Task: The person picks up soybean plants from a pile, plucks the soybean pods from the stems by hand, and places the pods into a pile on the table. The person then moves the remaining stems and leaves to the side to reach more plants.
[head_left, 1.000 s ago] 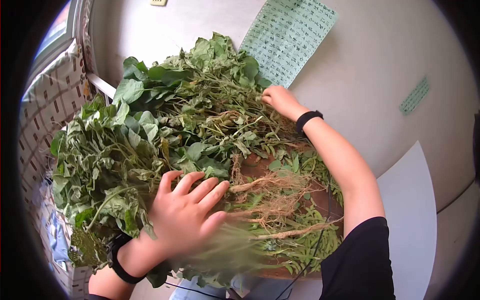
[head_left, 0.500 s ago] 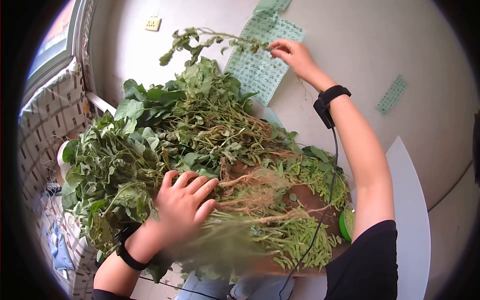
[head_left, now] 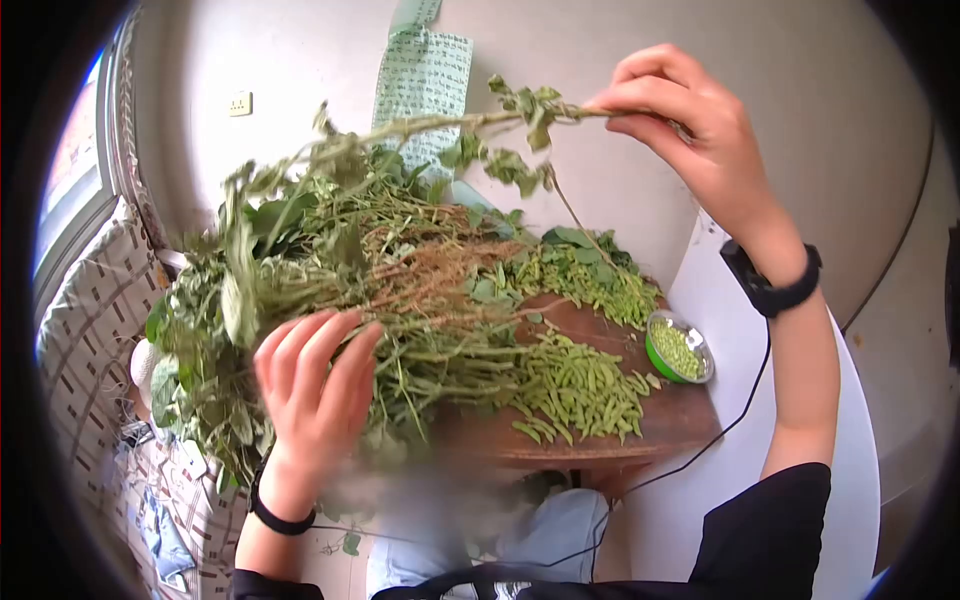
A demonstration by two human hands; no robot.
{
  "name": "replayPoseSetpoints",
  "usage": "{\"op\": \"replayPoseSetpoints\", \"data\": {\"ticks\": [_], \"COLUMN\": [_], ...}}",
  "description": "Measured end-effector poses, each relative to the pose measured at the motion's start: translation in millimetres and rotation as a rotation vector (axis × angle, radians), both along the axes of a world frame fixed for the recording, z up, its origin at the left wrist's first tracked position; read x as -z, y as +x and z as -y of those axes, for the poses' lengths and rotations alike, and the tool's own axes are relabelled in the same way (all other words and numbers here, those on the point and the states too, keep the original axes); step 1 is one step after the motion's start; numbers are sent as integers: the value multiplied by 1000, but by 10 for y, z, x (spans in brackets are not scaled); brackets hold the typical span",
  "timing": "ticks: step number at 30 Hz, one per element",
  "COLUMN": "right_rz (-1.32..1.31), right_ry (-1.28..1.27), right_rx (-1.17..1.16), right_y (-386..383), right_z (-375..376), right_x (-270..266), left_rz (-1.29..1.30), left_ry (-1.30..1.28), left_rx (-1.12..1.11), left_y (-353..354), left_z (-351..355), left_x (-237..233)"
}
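Right hand (head_left: 690, 130): fingers pinch the end of one stalk (head_left: 450, 125), high above the pile (head_left: 330, 270), so it hangs free.
Left hand (head_left: 315, 385): open and flat on the pile, probably to hold it down.
Bowl (head_left: 655, 362): green, beside the pods, holds small green pieces.
Pods (head_left: 580, 385): loose heaps on the table (head_left: 680, 420).

The wooden table (head_left: 685, 412) is largely covered by the plant pile (head_left: 400, 280). The area below its near edge is blurred. Print on the green paper (head_left: 425, 80) cannot be read.
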State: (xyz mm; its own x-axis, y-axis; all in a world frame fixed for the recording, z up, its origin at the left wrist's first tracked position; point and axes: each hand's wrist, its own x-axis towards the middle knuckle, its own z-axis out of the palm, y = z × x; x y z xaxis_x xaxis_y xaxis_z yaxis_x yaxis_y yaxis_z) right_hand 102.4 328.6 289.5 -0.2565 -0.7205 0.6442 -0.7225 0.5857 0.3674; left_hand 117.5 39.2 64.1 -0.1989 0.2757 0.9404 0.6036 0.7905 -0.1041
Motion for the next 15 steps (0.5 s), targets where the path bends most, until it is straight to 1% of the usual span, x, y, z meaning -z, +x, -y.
{"op": "replayPoseSetpoints", "data": {"ticks": [1, 3, 4, 7, 8, 9, 10, 11, 13, 14, 15], "right_rz": [9, 39, 46, -23, -13, -226, -438, -422, -376, -374, -357], "right_ry": [-7, 36, 32, 176, 153, 357, 558, 531, 699, 663, 512], "right_rx": [1, 3, 0, 30, 31, 11, -6, 3, 226, 229, 174], "right_y": [145, 388, 481, 739, 744, 704, 719, 872, 1232, 1279, 1299], "right_z": [-36, -124, -154, -201, -234, -279, -303, -214, 8, -24, -56], "right_x": [42, 123, 154, 169, 153, 123, 134, 171, 263, 355, 452], "left_rz": [-114, -199, -179, 28, 120, 221, 341, 463, 512, 494, 531], "left_ry": [34, 114, 140, 216, 295, 375, 326, 276, 162, 143, 168], "left_rx": [-11, -31, -32, 149, 297, 444, 496, 545, 624, 593, 542], "left_y": [162, 446, 554, 674, 651, 628, 626, 631, 624, 625, 638], "left_z": [-28, -83, -121, -223, -302, -405, -509, -630, -926, -1050, -1156], "left_x": [-11, -51, -150, -498, -595, -687, -789, -876, -921, -898, -860]}}
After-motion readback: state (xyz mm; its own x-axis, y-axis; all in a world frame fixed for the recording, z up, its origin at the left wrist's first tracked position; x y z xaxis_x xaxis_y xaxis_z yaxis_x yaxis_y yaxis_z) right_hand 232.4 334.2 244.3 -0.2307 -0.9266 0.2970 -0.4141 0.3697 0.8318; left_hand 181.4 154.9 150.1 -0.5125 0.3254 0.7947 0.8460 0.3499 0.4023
